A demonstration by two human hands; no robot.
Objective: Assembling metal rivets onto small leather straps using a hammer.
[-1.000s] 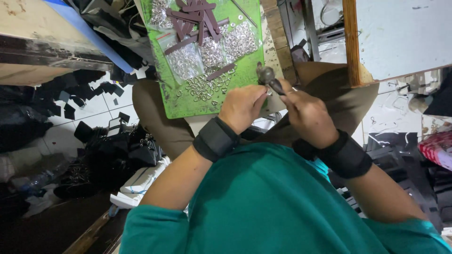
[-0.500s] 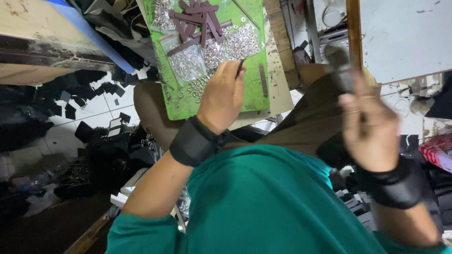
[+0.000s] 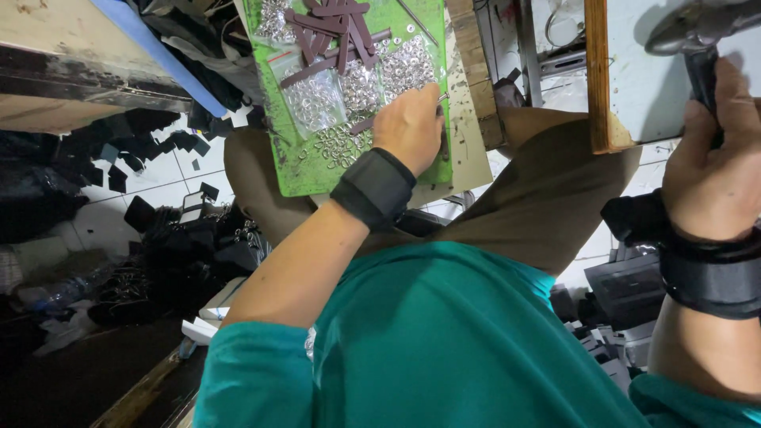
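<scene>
Now raised higher than half a second ago: right hand (image 3: pixel 713 170) fisted around hammer (image 3: pixel 697 40), handle upright, head pointing left at frame top. Left hand (image 3: pixel 408 127) pinching a thin metal punch (image 3: pixel 444 123) on green board (image 3: pixel 305 170), beside silver rings (image 3: pixel 341 143).

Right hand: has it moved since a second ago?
Yes. The right hand, gripping a hammer, has lifted up and to the right, away from the green board, where it was working beside the left hand.

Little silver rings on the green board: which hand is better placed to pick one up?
Probably the left hand: it rests on the green board beside the silver rings. The right hand is raised off to the side, gripping a hammer.
</scene>
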